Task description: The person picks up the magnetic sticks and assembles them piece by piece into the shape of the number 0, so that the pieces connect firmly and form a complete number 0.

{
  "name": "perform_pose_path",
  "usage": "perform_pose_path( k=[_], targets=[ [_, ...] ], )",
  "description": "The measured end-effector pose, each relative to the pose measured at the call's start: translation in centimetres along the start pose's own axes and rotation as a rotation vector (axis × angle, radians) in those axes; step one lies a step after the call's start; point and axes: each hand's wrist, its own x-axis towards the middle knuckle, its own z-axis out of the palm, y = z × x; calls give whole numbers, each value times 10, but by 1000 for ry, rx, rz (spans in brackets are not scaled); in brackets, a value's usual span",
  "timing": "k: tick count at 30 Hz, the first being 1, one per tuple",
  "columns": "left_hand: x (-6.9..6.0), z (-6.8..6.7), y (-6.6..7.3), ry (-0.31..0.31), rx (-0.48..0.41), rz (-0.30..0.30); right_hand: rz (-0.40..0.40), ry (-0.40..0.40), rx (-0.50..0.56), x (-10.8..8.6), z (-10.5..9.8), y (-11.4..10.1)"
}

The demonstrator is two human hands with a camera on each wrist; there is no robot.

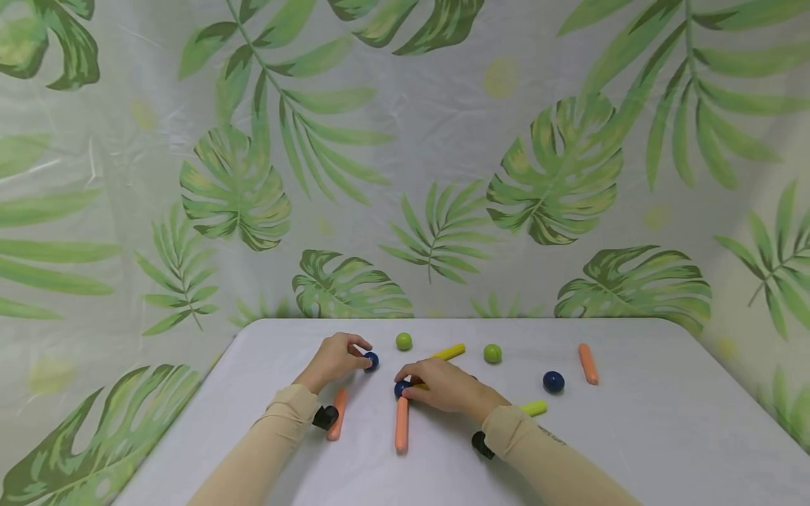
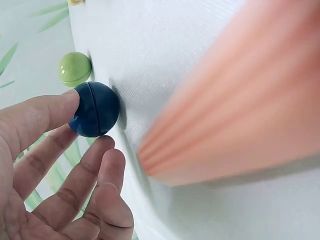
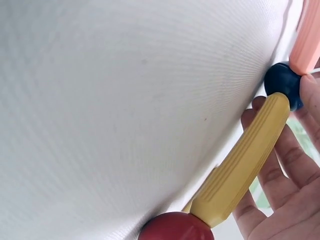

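My left hand [image 1: 335, 360] pinches a dark blue ball [image 2: 97, 109] between thumb and fingers, close to the tabletop. An orange ribbed stick [image 1: 338, 414] lies beside that wrist and looms large in the left wrist view. My right hand [image 1: 443, 385] pinches a second blue ball [image 1: 401, 389] with thumb and fingertips. An orange stick [image 1: 401, 427] meets this ball on the near side. A yellow stick [image 3: 245, 160] runs from the same ball to a red ball [image 3: 176, 229]; in the head view the hand mostly covers these.
Two green balls [image 1: 403, 341] and a yellow stick [image 1: 449, 352] lie behind the hands. On the right are a blue ball [image 1: 553, 381] and an orange stick [image 1: 588, 363]. A yellow-green stick [image 1: 534, 408] shows past the right wrist. A leaf-patterned curtain [image 1: 436, 176] hangs behind the white table [image 1: 664, 436].
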Motion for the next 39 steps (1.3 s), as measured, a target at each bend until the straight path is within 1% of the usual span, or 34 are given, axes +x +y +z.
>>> perform_pose_path(
  k=[7, 11, 16, 21, 24, 27, 30, 33, 39],
  targets=[
    [2, 4, -3, 3, 29, -5, -7, 8, -13, 0, 1, -1],
    [2, 5, -4, 1, 30, -18, -6, 13, -14, 0, 1, -2],
    [2, 5, -3, -1, 35, -19, -3, 16, -19, 0, 2, -2],
    [1, 2, 1, -7, 25, -14, 10, 14, -35, -1, 1, -2],
    [-1, -2, 5, -9, 22, 3, 21, 16, -42, -1, 0, -3],
    [-3, -6, 11, -11, 25, 25, 12, 26, -40, -1, -1, -4],
    [-8, -9, 16, -16, 24, 41, 9, 31, -38, -1, -1, -4],
    [-16, -13, 21, -19, 19, 60, 16, 31, -41, -1, -1, -5],
    [-40, -21, 29, -40, -9, 97, 38, 25, -38, 0, 2, -5]
  ],
)
